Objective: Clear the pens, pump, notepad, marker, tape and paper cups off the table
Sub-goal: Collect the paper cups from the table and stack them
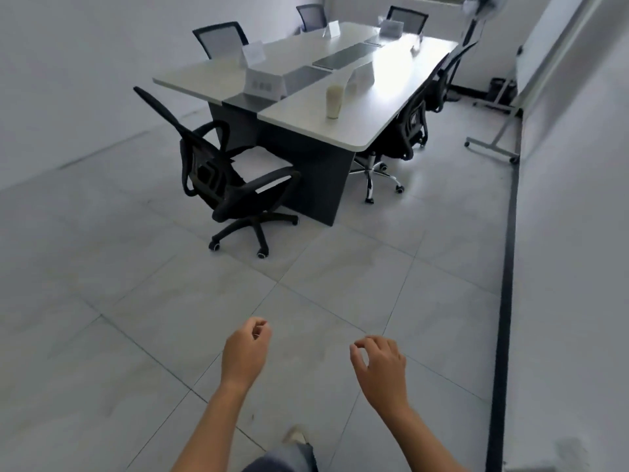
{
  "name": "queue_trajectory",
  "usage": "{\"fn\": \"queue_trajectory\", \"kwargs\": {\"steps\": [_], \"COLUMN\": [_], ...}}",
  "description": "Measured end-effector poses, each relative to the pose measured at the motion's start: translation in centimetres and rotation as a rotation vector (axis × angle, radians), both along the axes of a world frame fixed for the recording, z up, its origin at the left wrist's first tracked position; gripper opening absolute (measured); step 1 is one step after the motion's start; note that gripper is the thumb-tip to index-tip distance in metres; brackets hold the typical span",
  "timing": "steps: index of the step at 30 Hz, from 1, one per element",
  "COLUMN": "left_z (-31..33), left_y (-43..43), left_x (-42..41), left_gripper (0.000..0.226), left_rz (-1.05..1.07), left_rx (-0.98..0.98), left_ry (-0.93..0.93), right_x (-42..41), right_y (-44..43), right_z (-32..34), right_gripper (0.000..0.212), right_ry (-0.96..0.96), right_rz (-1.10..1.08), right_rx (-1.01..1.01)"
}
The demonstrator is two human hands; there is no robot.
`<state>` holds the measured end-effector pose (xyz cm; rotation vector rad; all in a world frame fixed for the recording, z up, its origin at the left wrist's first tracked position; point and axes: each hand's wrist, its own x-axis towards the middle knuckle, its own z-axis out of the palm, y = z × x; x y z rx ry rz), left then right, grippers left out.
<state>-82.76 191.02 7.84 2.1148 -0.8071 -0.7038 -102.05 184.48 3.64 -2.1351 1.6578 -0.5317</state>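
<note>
The long table (pixel 343 131) sits in the upper middle of the frame, its pale top running away toward the upper right, with a rounded near right corner. A dark grey strip (pixel 340 57) runs lengthwise down its middle and splits the top into 2 light halves. On the near right half a tall stack of paper cups (pixel 334 101) stands upright, in from the edge.

5 white tent cards also stand on the top:
- The nearest card (pixel 264 84) sits at the near end, on the strip.
- The left card (pixel 253 53) is behind it on the left half.
- The right card (pixel 361 76) is just beyond the cups.
- The far left card (pixel 332 28) and the far right card (pixel 391 27) stand at the far end.

Glare washes out the far right of the top.
</note>
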Motion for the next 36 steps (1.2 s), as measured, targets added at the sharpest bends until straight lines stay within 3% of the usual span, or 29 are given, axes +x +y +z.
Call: {"fn": "queue_trajectory", "kwargs": {"steps": [10, 16, 21, 27, 33, 36], "left_z": [-0.1, -1.1, -0.8, -0.5, -1.6, -2.0], "left_y": [-12.9, -19.3, -27.2, -36.9, -42.3, -44.5], "left_x": [1.4, 1.3, 1.6, -1.0, -2.5, -1.3], "left_gripper": [0.025, 0.025, 0.021, 0.021, 0.022, 0.023], "left_rz": [-0.111, -0.14, -0.081, -0.04, -0.075, -0.028], "left_rx": [-0.004, 0.055, -0.003, -0.032, 0.056, 0.06], "left_ry": [0.032, 0.017, -0.034, -0.021, -0.017, -0.03], "right_x": [0.2, 0.4, 1.4, 0.2, -0.8, -0.6], "right_y": [-9.4, -16.6, -27.2, -38.9, -43.5, -46.0], "right_z": [-0.9, -1.3, 0.2, 2.1, 0.3, -0.2], "right_gripper": [0.038, 0.052, 0.069, 0.038, 0.045, 0.032], "right_ry": [0.0, -0.025, -0.092, -0.16, -0.148, -0.173], "right_rz": [-0.198, -0.189, -0.061, -0.047, -0.025, -0.051], "right_rx": [0.018, 0.063, 0.047, -0.003, 0.146, 0.181]}}
